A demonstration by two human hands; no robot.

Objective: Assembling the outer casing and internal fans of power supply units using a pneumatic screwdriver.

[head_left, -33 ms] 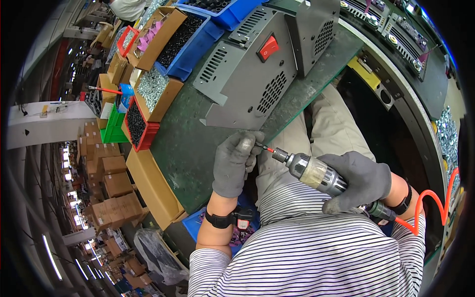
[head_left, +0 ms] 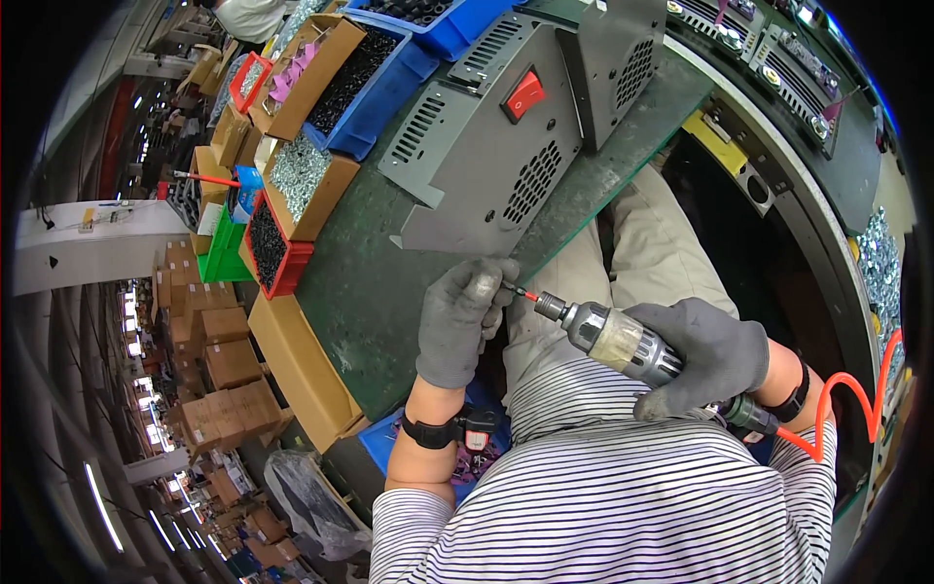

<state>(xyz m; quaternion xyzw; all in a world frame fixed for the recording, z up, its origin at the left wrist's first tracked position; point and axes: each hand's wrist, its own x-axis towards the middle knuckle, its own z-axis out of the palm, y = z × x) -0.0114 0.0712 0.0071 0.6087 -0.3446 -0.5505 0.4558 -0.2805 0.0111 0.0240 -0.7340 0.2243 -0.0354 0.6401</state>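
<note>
My right hand (head_left: 708, 355), in a grey glove, is wrapped round the body of an air screwdriver (head_left: 618, 341) whose orange hose (head_left: 844, 382) trails off to the right. Its red-banded bit (head_left: 528, 295) points left, to the gloved fingertips of my left hand (head_left: 452, 326). Those fingers are pinched together at the bit's dark tip; what they hold there is too small to make out. Just beyond, a grey sheet-metal panel (head_left: 472, 209) with a red rocker switch (head_left: 526, 94) and a honeycomb vent stands on the green bench (head_left: 341, 292). Another vented grey panel (head_left: 595, 58) stands against its right side.
Left of the panels sit a blue bin (head_left: 365, 136) of black parts, a cardboard box (head_left: 326, 200) of silver screws and a red bin (head_left: 292, 268) of dark screws. A cardboard piece (head_left: 302, 370) lines the bench's left edge. A curved conveyor (head_left: 817, 195) carries circuit assemblies at right.
</note>
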